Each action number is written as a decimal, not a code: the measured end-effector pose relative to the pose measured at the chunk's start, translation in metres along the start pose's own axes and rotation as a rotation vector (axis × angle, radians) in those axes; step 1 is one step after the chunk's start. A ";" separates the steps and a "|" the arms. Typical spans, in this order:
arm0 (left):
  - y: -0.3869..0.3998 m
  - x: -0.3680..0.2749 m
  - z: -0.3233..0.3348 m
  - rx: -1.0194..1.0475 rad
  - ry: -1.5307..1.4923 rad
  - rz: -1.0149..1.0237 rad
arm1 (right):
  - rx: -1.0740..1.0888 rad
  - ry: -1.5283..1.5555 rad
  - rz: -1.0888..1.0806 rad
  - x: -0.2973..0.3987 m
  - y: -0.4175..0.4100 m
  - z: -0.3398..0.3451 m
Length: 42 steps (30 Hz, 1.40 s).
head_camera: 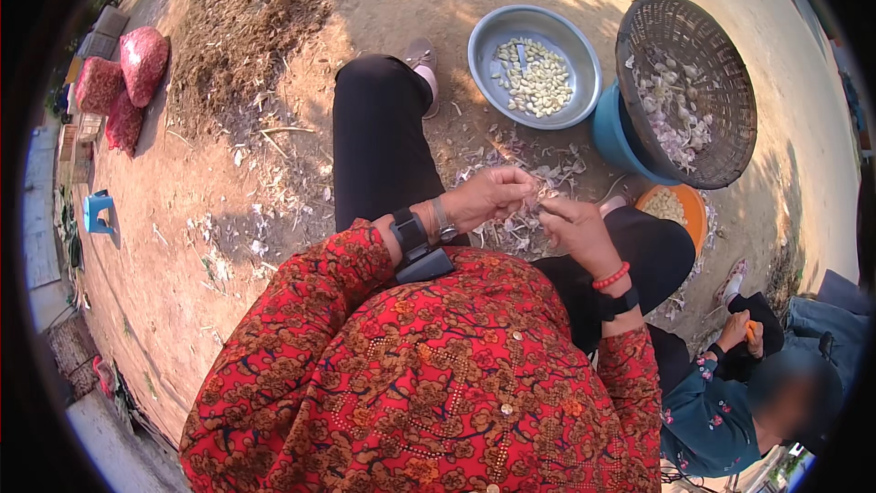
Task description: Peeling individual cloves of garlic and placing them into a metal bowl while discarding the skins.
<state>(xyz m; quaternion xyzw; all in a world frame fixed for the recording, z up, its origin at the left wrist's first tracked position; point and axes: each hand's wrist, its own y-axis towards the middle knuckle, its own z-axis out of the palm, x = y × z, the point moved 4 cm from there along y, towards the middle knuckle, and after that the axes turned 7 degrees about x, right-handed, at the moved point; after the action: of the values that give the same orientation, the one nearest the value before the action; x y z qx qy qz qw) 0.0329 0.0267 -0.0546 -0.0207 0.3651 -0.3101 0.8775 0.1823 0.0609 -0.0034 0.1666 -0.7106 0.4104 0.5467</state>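
My left hand (487, 197) pinches a small garlic piece (543, 193) with papery skin between thumb and fingertips. Against its other side press the fingers of my right hand (580, 227), curled inward. The fingers hide much of the piece, so I cannot tell whether it is a clove or part of a bulb. Loose garlic skins (510, 236) lie on the ground below. Beyond my hands, a metal basin (481, 75) holds peeled cloves (537, 79). To its right, a woven basket (732, 75) of unpeeled garlic (667, 109) leans tilted on a blue bucket (616, 133).
An orange bowl (697, 219) of cloves stands beside my right knee. Another person (712, 404) sits close on my right, holding something orange. At far left are red mesh sacks (144, 65) and a blue plastic stool (99, 212). Dry plant litter (233, 48) covers some dirt ground.
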 end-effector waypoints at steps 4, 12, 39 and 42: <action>0.001 -0.005 -0.004 -0.050 -0.036 0.064 | 0.054 -0.096 0.017 -0.010 -0.003 0.002; 0.000 -0.011 0.002 -0.019 -0.009 0.035 | -0.145 -0.382 -0.200 -0.009 -0.007 -0.009; -0.003 -0.006 0.011 0.173 0.296 -0.032 | 0.227 0.014 0.107 0.009 -0.008 -0.008; -0.004 -0.006 0.014 0.200 0.152 -0.053 | 0.194 0.040 0.137 0.013 -0.009 -0.006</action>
<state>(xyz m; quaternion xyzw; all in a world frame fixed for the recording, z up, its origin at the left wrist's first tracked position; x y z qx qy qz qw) 0.0371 0.0243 -0.0399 0.0807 0.3973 -0.3688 0.8365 0.1876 0.0626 0.0126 0.1613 -0.6662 0.5168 0.5129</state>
